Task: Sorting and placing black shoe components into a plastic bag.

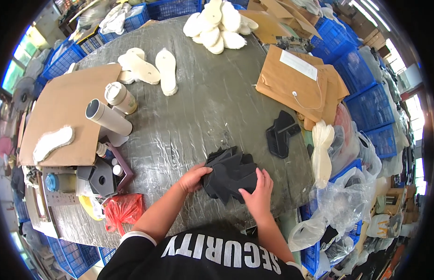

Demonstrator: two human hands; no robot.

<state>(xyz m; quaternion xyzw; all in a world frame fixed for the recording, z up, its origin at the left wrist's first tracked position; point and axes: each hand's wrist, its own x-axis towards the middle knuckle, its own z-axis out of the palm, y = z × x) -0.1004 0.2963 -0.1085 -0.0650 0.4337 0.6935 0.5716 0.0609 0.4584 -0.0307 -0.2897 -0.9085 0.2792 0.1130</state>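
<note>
At the lower centre of the frame, a fanned stack of black pieces (230, 173) lies on the table (198, 112). The person's left hand (193, 178) pinches its left edge; the right hand (260, 190) has thumb and fingers spread against its right side, though whether it grips cannot be told. At left, a purplish tray (125, 163) holds white-capped bottles, and a blue-lidded jar (63, 183) stands nearby with something yellowish inside. A knotted red bag (125, 211) hides its contents. A pale flask (110, 117) and a lidded cup (121, 97) stand at upper left. At lower right, clear plastic bags (340, 207) spill over a blue crate (310, 254). A brown envelope (284, 81) at upper right bears a white label, its print too small to read; bold white capitals cross the person's black shirt (189, 270).
</note>
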